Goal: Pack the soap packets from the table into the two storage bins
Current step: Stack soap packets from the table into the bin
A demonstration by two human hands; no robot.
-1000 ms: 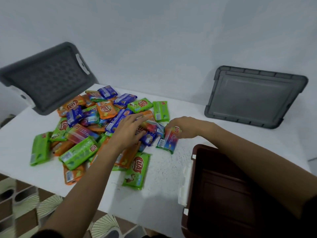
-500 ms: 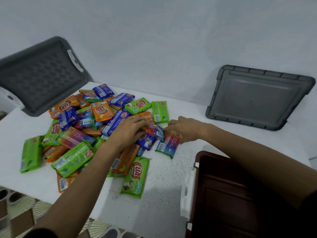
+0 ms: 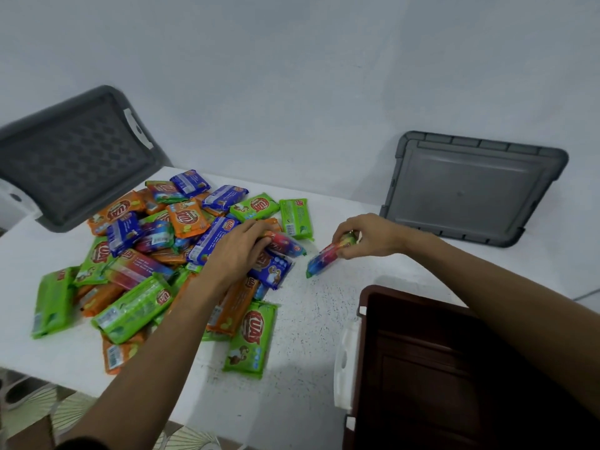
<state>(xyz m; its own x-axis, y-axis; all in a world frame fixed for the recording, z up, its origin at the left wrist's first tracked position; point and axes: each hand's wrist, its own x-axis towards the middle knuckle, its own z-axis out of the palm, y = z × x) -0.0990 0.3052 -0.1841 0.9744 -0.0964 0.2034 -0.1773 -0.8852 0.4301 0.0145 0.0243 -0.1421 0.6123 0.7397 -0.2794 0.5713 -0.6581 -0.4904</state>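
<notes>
White bench (image 3: pixel 311 319), mid-frame: right grip (image 3: pixel 373 237) pinches a rainbow packet (image 3: pixel 324 258); left grip (image 3: pixel 237 251) clutches a red packet (image 3: pixel 287 246) on the pile (image 3: pixel 136 254).

Looking forward and down from head height, wide-angled, sitting close above the white table (image 3: pixel 308 336) and facing the pale wall (image 3: pixel 324 76) behind it. Taking in the soap packets (image 3: pixel 181 222) at left and the brown bin (image 3: pixel 422 368) at lower right. Serving as the only view of the scene.
</notes>
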